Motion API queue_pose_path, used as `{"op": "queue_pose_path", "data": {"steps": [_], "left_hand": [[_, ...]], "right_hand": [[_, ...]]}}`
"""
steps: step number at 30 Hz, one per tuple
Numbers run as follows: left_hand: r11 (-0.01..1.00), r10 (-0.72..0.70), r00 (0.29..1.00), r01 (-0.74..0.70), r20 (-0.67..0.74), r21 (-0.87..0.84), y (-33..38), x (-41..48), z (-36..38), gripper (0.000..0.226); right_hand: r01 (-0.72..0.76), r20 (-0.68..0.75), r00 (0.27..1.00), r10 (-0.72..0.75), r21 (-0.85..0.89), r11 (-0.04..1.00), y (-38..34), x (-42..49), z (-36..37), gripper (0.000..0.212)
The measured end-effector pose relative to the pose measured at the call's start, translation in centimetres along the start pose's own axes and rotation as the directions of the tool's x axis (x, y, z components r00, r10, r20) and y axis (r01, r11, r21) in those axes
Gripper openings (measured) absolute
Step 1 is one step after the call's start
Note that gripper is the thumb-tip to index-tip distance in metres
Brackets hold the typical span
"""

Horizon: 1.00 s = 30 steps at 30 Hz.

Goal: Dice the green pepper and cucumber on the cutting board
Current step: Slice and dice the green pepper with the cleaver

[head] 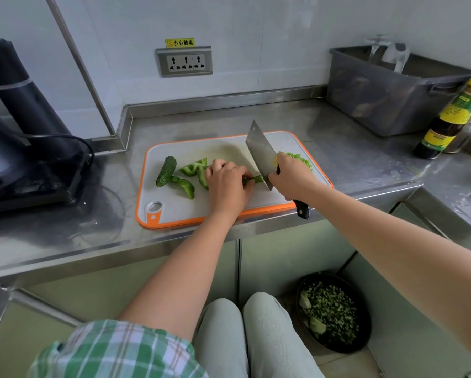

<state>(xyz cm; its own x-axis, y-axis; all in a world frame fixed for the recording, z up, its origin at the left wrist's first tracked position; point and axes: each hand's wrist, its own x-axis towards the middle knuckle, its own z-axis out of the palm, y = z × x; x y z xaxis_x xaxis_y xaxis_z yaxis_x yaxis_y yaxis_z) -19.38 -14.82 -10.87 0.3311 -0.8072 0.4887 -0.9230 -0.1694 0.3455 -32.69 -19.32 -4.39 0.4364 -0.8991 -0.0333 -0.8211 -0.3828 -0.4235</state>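
On steel counter (pixel 351 159), orange-rimmed cutting board (pixel 190 151)

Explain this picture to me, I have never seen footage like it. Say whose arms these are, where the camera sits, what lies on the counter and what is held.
There is no machine here. One camera worn on a person's head looks down at their own two bare arms. On the steel counter lies an orange-rimmed cutting board. The left hand holds down a pepper strip. The right hand grips a cleaver, its blade at that strip. Further left on the board lie a cucumber and uncut pepper pieces. Behind the right hand sits a diced pile. A sauce bottle and a grey tub stand at the right.
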Motion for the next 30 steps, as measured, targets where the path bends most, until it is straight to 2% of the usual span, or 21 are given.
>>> {"op": "queue_pose_path", "data": {"steps": [3,8,11,22,30], "left_hand": [[1.0,0.0,1.0,0.0,0.008,0.007,0.0,0.0,0.0,0.013],[1.0,-0.003,1.0,0.003,-0.004,-0.004,0.1,-0.2,-0.2,0.01],[1.0,0.004,1.0,-0.004,-0.014,-0.006,0.0,-0.3,-0.2,0.008],[1.0,-0.007,0.999,0.007,-0.036,-0.006,0.0,-0.3,-0.2,0.006],[1.0,-0.008,0.999,0.008,-0.031,-0.006,0.0,-0.3,-0.2,0.008]], "right_hand": [[-0.002,-0.024,1.0,0.003,0.033,0.999,0.0,-0.1,-0.5,0.006],[0.027,0.086,0.996,-0.024,-0.035,0.999,-0.3,-0.3,-1.6,0.006],[0.04,0.106,0.994,-0.037,-0.029,0.999,-0.1,-0.4,-1.3,0.006],[-0.029,0.033,0.999,0.026,0.101,0.994,-0.2,0.2,-1.1,0.006],[0.012,0.115,0.993,-0.014,0.016,1.0,-0.6,-0.6,-1.0,0.006]]}}
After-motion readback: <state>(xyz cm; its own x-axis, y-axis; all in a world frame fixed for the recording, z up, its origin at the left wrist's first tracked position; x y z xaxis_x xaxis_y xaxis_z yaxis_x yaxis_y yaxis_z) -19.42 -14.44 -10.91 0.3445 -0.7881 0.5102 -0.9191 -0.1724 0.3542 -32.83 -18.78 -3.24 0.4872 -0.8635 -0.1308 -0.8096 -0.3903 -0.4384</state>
